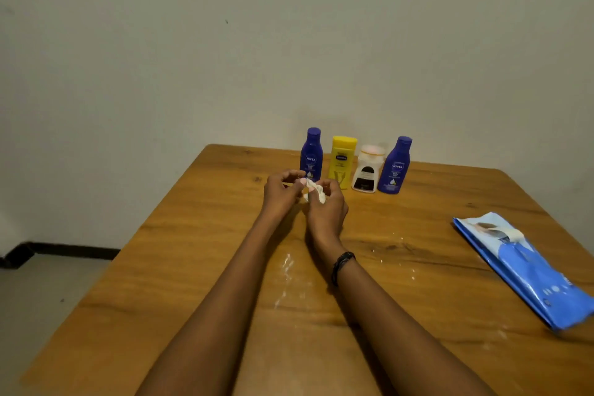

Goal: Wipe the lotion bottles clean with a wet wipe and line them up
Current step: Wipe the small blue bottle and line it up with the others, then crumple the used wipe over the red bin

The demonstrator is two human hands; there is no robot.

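Observation:
Several lotion bottles stand upright in a row near the far edge of the wooden table [193, 267]: a blue bottle [311, 151], a yellow bottle [342, 159], a white bottle [367, 170] and a second blue bottle [395, 165]. Just in front of the left blue bottle, my left hand [281, 191] and my right hand [326, 207] meet and together pinch a crumpled white wet wipe [313, 191]. My right wrist wears a dark bracelet.
A blue wet wipe pack [527, 270] lies at the table's right edge, its flap open. White smears [286, 267] mark the tabletop below my wrists. A plain wall rises right behind the bottles. Floor shows to the left of the table.

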